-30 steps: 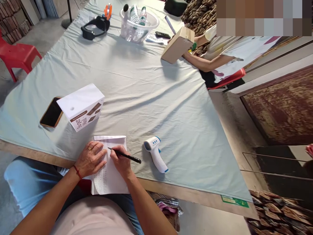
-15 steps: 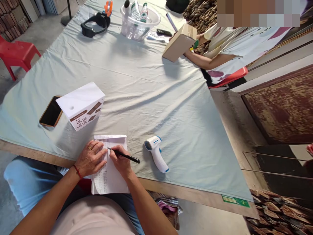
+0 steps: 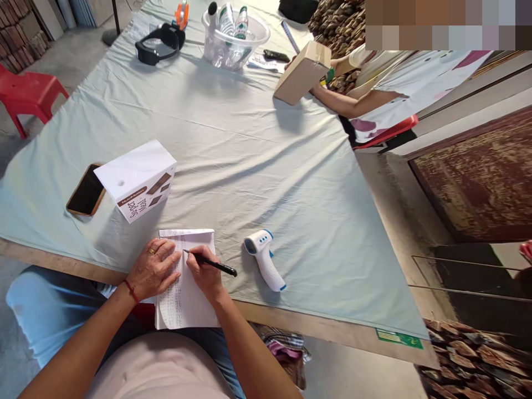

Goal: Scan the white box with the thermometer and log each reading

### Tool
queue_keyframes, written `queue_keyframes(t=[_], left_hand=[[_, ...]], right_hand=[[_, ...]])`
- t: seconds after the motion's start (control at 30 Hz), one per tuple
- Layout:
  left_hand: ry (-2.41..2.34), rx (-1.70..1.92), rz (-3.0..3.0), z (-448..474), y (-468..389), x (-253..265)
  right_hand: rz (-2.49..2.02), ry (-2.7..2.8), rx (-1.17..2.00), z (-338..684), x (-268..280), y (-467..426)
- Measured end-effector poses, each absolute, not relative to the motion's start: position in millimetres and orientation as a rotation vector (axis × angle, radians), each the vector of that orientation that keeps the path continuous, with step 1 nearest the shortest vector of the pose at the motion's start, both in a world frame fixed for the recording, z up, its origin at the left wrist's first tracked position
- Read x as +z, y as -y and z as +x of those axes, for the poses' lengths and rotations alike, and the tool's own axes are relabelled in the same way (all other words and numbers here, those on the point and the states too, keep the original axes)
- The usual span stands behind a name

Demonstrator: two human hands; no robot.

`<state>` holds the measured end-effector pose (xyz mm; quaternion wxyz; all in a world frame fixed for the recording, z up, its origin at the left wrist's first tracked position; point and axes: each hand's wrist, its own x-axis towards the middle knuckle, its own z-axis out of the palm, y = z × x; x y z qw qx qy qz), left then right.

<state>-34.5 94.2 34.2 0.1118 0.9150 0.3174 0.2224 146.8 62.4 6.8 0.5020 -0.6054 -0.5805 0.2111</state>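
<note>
A: What lies nearest the viewer?

B: A notebook (image 3: 197, 310), at the near edge of the cloth-covered table (image 3: 233, 138). The left hand (image 3: 153, 269) rests flat across its left side, fingers slightly parted, gripping nothing. The right hand (image 3: 204, 272) is clamped on a black pen (image 3: 220, 267), tip at the page.

A: Is the handwriting legible?

B: Rows of small characters run down the left; at this scale they cannot be read reliably.

A: And just beyond?

B: Right, a white-and-blue handheld thermometer (image 3: 266, 260) with three blue buttons. Left, a white box (image 3: 137, 166) printed "NutriMotion" on a brown band, with "Super Meal" beside it; a dark-screened phone (image 3: 85, 191) lies alongside.

A: The far side?

B: A brown cardboard box (image 3: 297, 77), held by another person (image 3: 353, 105). Farther left, a clear basin (image 3: 210, 44) contains bottles (image 3: 241, 25) with green-and-white labels.
</note>
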Motion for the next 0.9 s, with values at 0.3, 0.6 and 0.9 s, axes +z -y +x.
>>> queue_keyframes(t=[0.3, 0.6, 0.9], left_hand=[[-0.936, 0.656, 2.702, -34.5, -94.8, 36.2], [-0.924, 0.659, 2.688, -34.6, -95.0, 36.6], [-0.916, 0.651, 2.688, -34.8, -95.4, 34.7]], right_hand=[[-1.494, 1.391, 0.521, 147.7, 6.5, -62.3], [-1.511, 1.388, 0.513, 147.7, 5.9, -61.9], [-1.508, 1.393, 0.537, 147.9, 6.5, -61.9]])
